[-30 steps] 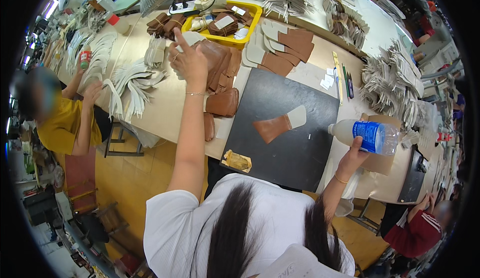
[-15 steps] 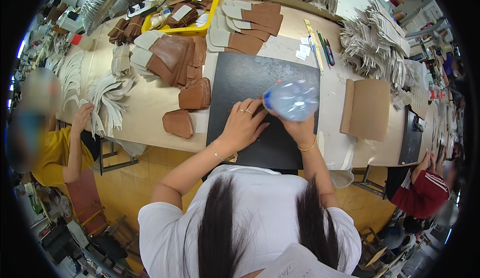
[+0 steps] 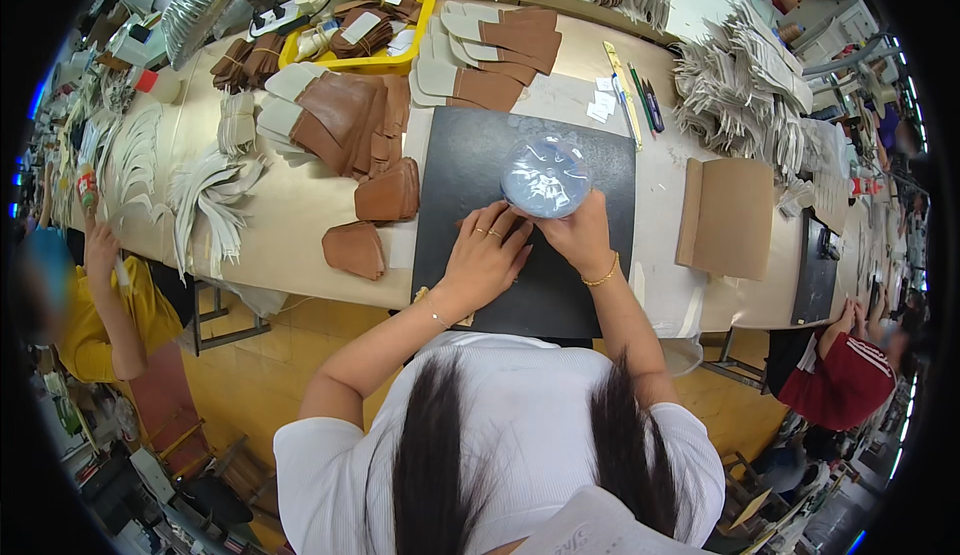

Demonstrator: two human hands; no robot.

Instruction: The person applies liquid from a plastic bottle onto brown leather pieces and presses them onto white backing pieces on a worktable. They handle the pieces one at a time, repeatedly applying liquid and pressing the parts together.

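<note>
My right hand (image 3: pixel 580 233) is wrapped round a clear plastic bottle (image 3: pixel 547 177). The bottle stands almost on end, its round base facing up, so its neck and whatever lies beneath are hidden. Close on its left, my left hand (image 3: pixel 484 263) rests on a black board (image 3: pixel 590 300), fingers stretched out and somewhat apart. A sliver of something brown shows by its fingertips, too small to make out. Left of the board lie stacked brown leather pieces (image 3: pixel 388 193) and another small brown stack (image 3: pixel 353 249).
Larger brown-and-grey leather panels (image 3: pixel 335 115) and a yellow tray (image 3: pixel 433 5) stand at the back left. Pens and a yellow ruler (image 3: pixel 622 95) lie behind the board's right corner. Brown card (image 3: pixel 735 217) and grey strip bundles (image 3: pixel 745 85) sit right. Co-workers sit on both sides.
My right hand has moved the bottle left and tipped it more upright, base up. My left hand stays nearly in place. The co-worker at left has raised a hand with something.
</note>
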